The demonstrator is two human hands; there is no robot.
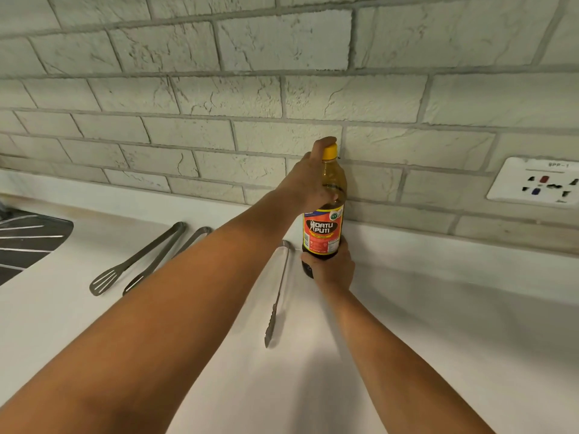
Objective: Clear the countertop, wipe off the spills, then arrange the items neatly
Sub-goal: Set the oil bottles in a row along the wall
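A tall soy sauce bottle [324,233] with a yellow cap and a red and yellow label stands upright on the white countertop [438,308], close to the brick wall. My left hand [308,177] wraps its neck and shoulder just below the cap. My right hand [332,266] grips its base. Slotted metal tongs [138,260] lie to the left, partly hidden under my left forearm. Plain metal tongs [277,299] lie between my two arms, just left of the bottle.
A dark ribbed sink drainboard [28,239] sits at the left edge. A white wall socket [537,183] is mounted on the brick backsplash [250,89] at the right. Bare counter stretches to the right of the bottle.
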